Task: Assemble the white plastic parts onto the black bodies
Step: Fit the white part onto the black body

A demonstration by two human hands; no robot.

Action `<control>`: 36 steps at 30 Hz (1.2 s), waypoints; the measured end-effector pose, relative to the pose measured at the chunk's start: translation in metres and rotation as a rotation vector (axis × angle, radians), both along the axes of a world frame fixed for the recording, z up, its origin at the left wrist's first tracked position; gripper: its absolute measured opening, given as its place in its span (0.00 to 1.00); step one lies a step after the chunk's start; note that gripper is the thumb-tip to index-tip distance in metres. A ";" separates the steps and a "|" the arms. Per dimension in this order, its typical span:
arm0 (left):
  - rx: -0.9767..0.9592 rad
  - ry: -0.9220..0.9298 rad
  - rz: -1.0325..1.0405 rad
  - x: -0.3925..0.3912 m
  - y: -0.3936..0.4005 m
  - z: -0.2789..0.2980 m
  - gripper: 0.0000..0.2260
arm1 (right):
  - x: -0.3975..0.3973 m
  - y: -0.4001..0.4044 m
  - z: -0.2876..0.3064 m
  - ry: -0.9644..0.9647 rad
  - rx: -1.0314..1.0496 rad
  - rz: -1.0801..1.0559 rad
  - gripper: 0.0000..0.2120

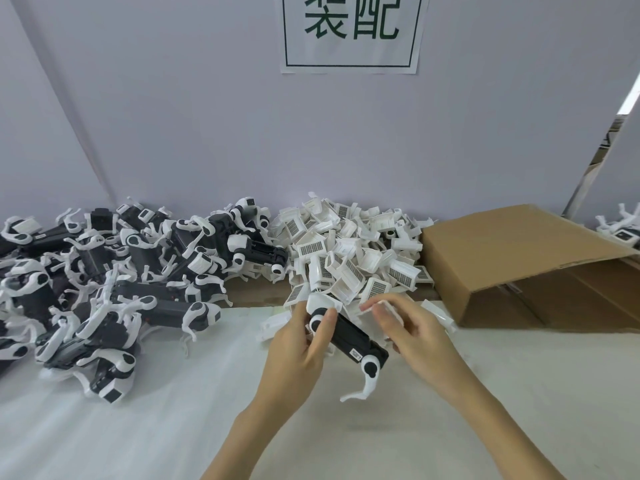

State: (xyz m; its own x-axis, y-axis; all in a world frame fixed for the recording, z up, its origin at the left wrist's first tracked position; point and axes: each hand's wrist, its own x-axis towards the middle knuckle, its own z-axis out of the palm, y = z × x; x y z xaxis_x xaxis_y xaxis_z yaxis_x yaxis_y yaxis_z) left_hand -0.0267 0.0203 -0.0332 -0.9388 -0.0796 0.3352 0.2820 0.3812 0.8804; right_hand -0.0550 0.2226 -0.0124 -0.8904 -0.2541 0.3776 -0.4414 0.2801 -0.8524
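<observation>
My left hand (300, 344) grips a long black body (353, 337) near its upper end, where a white rounded cap sits. The body slants down to the right and ends in a white leg with a black disc (370, 370). My right hand (408, 327) pinches a small white plastic part (388, 308), blurred, just right of the body's upper end. Behind both hands lies a heap of white grilled parts (349, 258).
A large pile of black-and-white bodies (114, 271) covers the left of the white table (173, 427). An open cardboard box (519, 265) lies on its side at right. A grey wall with a paper sign (351, 32) stands behind.
</observation>
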 end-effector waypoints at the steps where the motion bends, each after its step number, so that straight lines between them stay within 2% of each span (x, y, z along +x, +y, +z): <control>1: -0.042 0.012 0.007 0.000 0.001 -0.001 0.26 | 0.002 -0.004 -0.001 -0.002 0.003 -0.011 0.20; 4: -0.106 0.025 0.041 -0.001 0.003 -0.003 0.23 | 0.006 -0.009 0.000 -0.066 0.021 0.002 0.29; 5: -0.094 0.019 0.045 -0.001 0.002 -0.003 0.23 | 0.007 -0.007 0.003 -0.102 0.016 0.056 0.29; 7: -0.072 0.009 0.039 -0.002 -0.001 -0.003 0.24 | 0.006 0.001 0.007 -0.186 -0.001 0.185 0.20; 9: -0.081 0.013 0.026 -0.001 -0.003 -0.002 0.24 | 0.005 0.008 0.008 -0.210 -0.004 0.215 0.19; 12: -0.101 0.023 0.001 0.001 -0.001 0.000 0.26 | 0.003 0.004 0.004 -0.137 -0.031 0.055 0.18; 14: -0.141 0.033 -0.006 0.003 0.000 0.001 0.28 | 0.003 -0.003 0.001 -0.098 -0.035 -0.058 0.23; 17: -0.205 0.037 -0.001 0.007 0.001 0.002 0.28 | 0.007 -0.015 -0.003 -0.023 -0.030 -0.106 0.28; 20: -0.194 0.040 0.001 0.009 0.002 0.001 0.20 | 0.014 -0.022 -0.005 0.180 0.123 -0.162 0.24; 23: -0.261 0.045 -0.006 0.006 0.002 0.002 0.08 | 0.019 -0.023 -0.005 0.252 0.291 -0.098 0.28; 25: -0.280 0.031 0.004 0.004 0.001 -0.001 0.09 | 0.020 -0.023 -0.007 0.260 0.391 -0.051 0.31; 28: -0.148 -0.025 0.003 0.003 0.004 -0.002 0.12 | 0.019 -0.021 -0.009 0.327 0.503 -0.088 0.34; 30: -0.070 -0.039 -0.014 0.004 0.006 0.000 0.18 | 0.019 -0.020 -0.009 0.334 0.497 -0.112 0.32; 33: -0.017 -0.046 -0.024 0.004 0.006 0.002 0.20 | 0.020 -0.022 -0.010 0.351 0.491 -0.130 0.28; 36: 0.026 -0.039 -0.001 0.001 0.002 0.003 0.27 | 0.021 -0.025 -0.009 0.377 0.459 -0.163 0.28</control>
